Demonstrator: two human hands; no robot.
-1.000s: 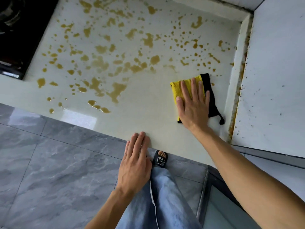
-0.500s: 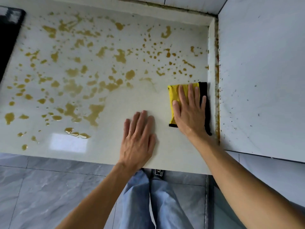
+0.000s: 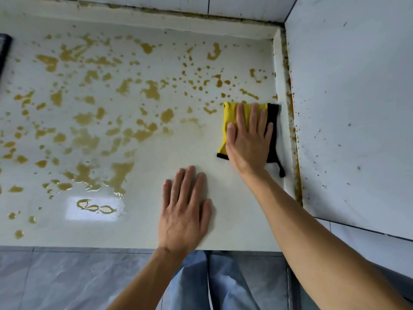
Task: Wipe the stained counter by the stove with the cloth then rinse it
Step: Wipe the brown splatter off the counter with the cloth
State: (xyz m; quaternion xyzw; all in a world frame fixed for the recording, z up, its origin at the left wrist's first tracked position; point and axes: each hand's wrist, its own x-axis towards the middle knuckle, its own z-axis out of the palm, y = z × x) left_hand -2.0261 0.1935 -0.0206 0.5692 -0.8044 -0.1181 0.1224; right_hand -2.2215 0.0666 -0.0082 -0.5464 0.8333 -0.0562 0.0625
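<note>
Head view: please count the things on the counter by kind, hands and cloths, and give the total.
Hands: 2, the left hand flat on the bare counter, the right hand flat on the cloth.
Cloths: 1, yellow with black edging.
Total: 3.

- The right hand (image 3: 249, 139) lay flat, fingers (image 3: 241, 115) spread, pressing a yellow cloth (image 3: 228, 121) with black trim onto the table (image 3: 143, 229), near the right wall (image 3: 348, 108).
- The left hand (image 3: 184, 211) rested palm-down on a bare patch near the front edge.
- Amber stains (image 3: 152, 90) spattered the surface to the left and behind the cloth.
</note>
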